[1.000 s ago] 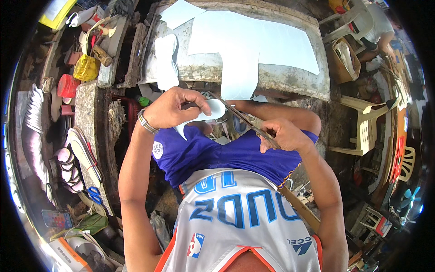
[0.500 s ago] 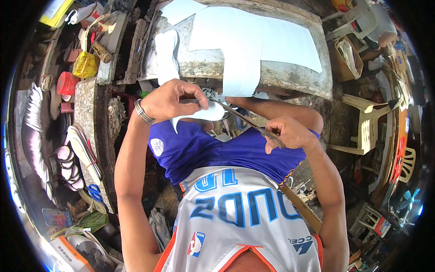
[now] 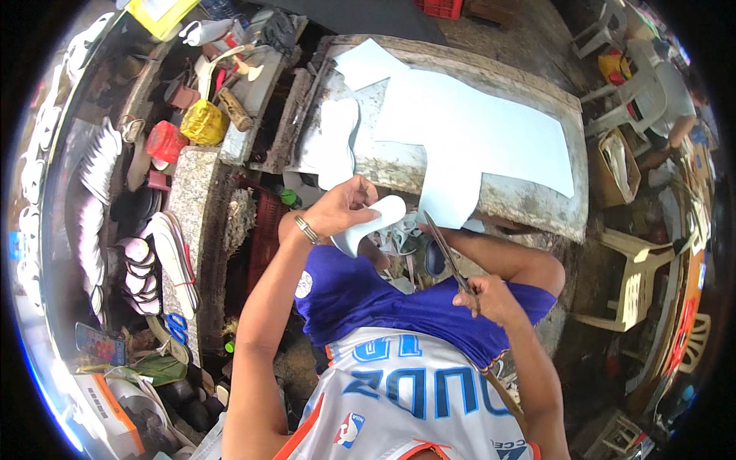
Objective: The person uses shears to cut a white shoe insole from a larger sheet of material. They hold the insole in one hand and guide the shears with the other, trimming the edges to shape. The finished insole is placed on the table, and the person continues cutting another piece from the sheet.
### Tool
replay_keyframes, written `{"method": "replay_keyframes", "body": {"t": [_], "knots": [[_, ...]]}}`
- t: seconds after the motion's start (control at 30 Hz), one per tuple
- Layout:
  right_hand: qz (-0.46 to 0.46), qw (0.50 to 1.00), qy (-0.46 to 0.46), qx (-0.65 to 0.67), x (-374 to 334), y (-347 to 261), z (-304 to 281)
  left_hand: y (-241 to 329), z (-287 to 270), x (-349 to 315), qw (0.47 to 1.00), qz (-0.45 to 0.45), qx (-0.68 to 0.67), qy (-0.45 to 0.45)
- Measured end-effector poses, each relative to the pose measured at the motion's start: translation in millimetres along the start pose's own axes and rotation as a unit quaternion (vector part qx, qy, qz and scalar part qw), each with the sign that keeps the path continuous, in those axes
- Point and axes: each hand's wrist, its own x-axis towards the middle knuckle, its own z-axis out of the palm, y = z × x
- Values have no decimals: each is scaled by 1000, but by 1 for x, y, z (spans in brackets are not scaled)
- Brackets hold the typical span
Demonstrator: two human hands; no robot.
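My left hand [image 3: 343, 208] holds a white sole-shaped cutout [image 3: 369, 225] in front of my chest, a metal bracelet on the wrist. My right hand [image 3: 491, 299] grips long scissors [image 3: 448, 257] whose blades point up toward the cutout without touching it. Ahead of both hands lies a large white sheet [image 3: 475, 138] spread on a stone-topped worktable [image 3: 537, 211]. A second white sole shape [image 3: 337, 142] rests at the table's left end.
Stacks of white soles [image 3: 103, 165] and flip-flops [image 3: 172, 261] fill the left side beside a stone slab [image 3: 192, 192]. Red and yellow bags [image 3: 188, 130] sit further back. Pale plastic chairs [image 3: 640, 276] stand on the right, where another person [image 3: 675, 107] sits.
My left hand has lifted the cutout a little higher and turned it. The scissors have drawn back from the cutout, and my right hand has dropped lower.
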Motion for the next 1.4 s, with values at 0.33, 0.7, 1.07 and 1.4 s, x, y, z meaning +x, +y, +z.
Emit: {"method": "replay_keyframes", "body": {"t": [0.33, 0.7, 1.07, 1.4], "knots": [[53, 997, 44, -29, 33, 63, 35, -39, -105, 99, 922, 73, 120, 360], [67, 992, 22, 105, 51, 73, 29, -51, 35, 131, 872, 82, 418, 240], [-114, 861, -15, 495, 35, 99, 25, -49, 140, 144, 850, -20, 408, 332], [-111, 883, -28, 456, 42, 94, 31, -40, 108, 131, 954, 5, 56, 295]]}}
